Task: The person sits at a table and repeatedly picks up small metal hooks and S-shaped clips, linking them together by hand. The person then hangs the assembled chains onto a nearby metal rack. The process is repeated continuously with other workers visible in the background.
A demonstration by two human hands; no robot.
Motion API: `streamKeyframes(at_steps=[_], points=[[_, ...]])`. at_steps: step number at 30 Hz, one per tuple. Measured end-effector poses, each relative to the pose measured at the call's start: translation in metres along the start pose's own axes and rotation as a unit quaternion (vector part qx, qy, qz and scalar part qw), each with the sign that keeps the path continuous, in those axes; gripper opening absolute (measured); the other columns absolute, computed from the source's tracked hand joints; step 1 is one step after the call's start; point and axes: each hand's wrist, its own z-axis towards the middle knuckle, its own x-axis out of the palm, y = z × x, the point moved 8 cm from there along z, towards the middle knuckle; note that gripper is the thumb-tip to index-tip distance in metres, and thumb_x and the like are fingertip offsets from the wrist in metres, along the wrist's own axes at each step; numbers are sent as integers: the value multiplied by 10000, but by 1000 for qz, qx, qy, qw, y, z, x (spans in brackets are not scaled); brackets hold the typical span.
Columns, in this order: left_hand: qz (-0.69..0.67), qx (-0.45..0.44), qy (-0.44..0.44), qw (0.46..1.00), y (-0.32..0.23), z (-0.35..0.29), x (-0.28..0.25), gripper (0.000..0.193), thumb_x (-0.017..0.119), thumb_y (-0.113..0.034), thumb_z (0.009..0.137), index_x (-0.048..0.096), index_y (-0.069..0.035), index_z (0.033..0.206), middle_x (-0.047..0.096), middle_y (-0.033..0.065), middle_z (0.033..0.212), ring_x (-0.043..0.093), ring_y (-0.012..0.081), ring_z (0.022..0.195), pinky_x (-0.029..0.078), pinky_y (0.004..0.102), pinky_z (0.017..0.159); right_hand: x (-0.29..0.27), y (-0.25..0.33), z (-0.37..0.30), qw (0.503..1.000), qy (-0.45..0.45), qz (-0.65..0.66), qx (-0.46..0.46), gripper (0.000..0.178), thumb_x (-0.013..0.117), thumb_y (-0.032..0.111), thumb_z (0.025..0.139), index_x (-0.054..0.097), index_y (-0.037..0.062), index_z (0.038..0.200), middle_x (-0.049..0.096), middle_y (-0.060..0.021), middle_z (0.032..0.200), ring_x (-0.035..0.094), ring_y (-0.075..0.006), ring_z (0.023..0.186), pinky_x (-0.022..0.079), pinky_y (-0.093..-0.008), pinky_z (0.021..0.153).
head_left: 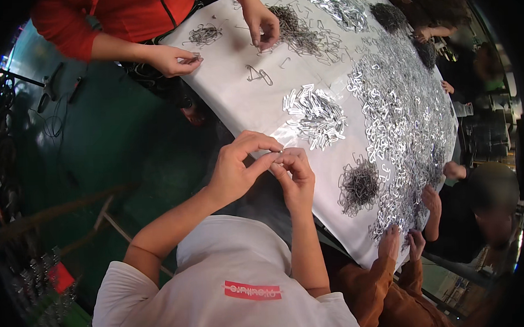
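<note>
My left hand and my right hand meet at the near edge of the white table. Thumbs and fingertips are pinched together around something small, mostly hidden by the fingers; a tiny bright bit shows between them. Just beyond lies a heap of shiny, flat, elongated metal pieces. To the right of my hands sits a tangled pile of dark bent wire pieces. A few larger wire clips lie loose farther off on the tabletop.
Shiny metal pieces spread widely over the table's right side. More wire pieces lie at the far side. A person in a red top works at the far left; a person with brown sleeves works at my right. Others line the far right edge.
</note>
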Motion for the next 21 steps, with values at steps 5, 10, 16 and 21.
streamKeyframes(at_steps=[5,10,16,21], points=[[16,8,-20,1000,10,-5,-8,149,677,39,795,677,-19,932,676,81,938,622,199,911,492,298,813,-13,-29,54,991,57,-84,81,178,660,152,879,658,29,1008,662,-56,961,613,-136,837,469,-277,698],[23,-2,-20,1000,15,-10,-10,154,680,42,790,679,-30,926,687,62,923,621,208,909,496,315,811,31,-53,156,961,78,-266,4,195,684,217,823,711,46,913,665,-101,928,649,-246,810,500,-357,696],[25,2,-40,999,18,-12,-13,144,690,-4,796,692,-58,930,652,75,895,616,214,849,506,306,714,84,-81,217,831,102,-539,90,258,700,315,806,727,82,913,682,-145,969,662,-301,901,515,-403,772],[30,-3,-40,999,21,-14,-16,156,697,13,791,687,-47,934,664,67,895,618,199,857,502,299,731,77,-66,210,864,84,-497,0,189,692,238,825,683,69,908,679,-134,922,660,-283,810,515,-404,726]])
